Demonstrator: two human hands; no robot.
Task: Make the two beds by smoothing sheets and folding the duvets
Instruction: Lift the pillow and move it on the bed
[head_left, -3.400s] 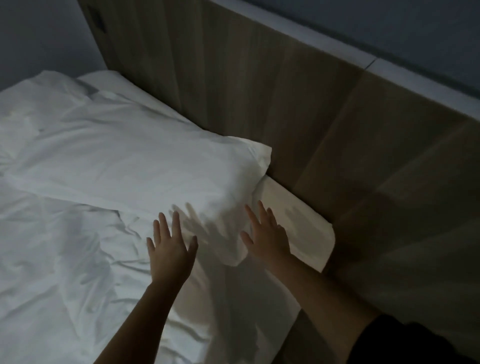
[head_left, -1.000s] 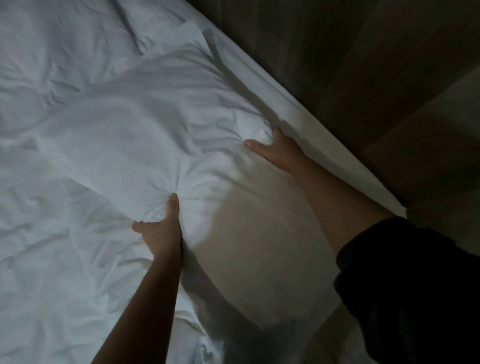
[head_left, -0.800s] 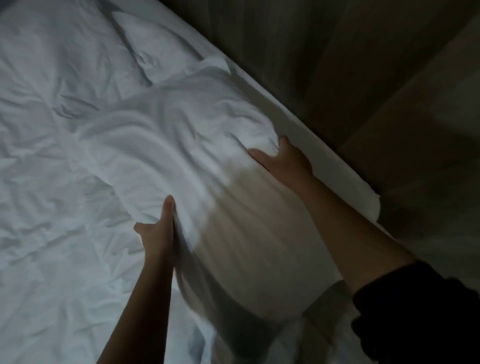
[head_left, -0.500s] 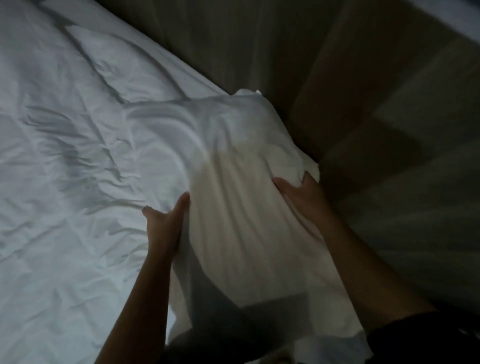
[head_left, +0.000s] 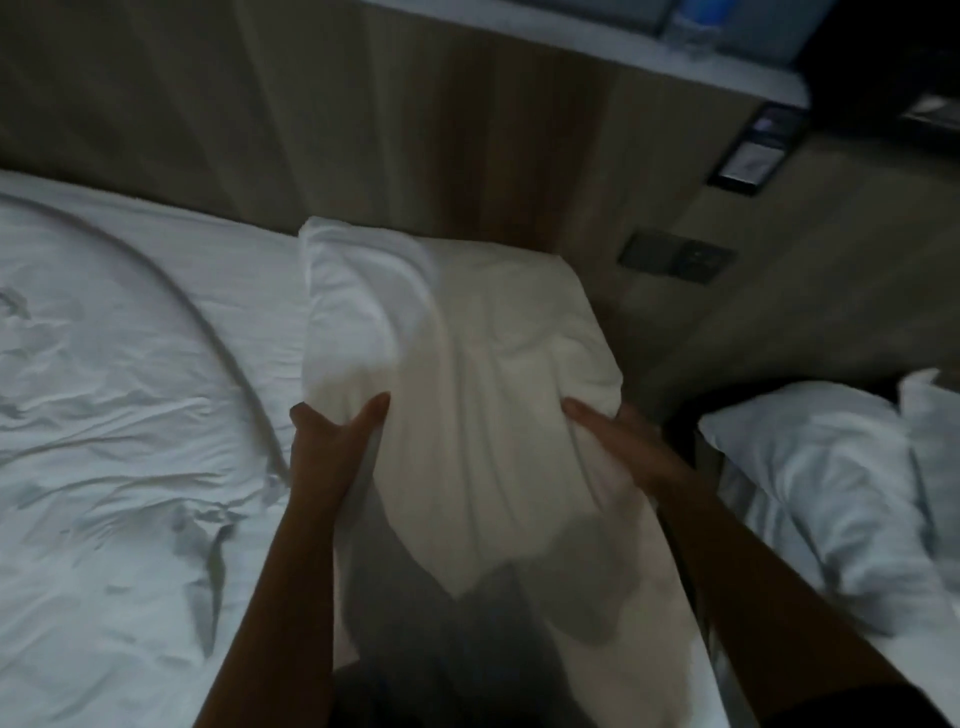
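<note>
I see pillow (head_left: 467, 364) up over right edge of bed (head_left: 130, 415), long axis running away from me toward headboard (head_left: 415, 130). Left hand (head_left: 332, 441) and right hand (head_left: 618, 436) grip opposite long sides, fingers (head_left: 584, 413) dug into fabric, both equally near.

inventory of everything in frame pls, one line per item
White fabric pillow: 1, white, centre, held up in front of the headboard.
Wrinkled white bed sheet: 1, white, on the left bed.
Thin grey curved cable: 1, grey, lying across that sheet.
Wooden headboard panel: 1, brown, along the back.
Second-bed white pillows: apparently 2, white, right edge.
Dark rectangular switch plate: 1, dark grey, on the panel right of the held pillow.
Left hand: 1, grips the pillow's left side.
Right hand: 1, grips its right side.
</note>
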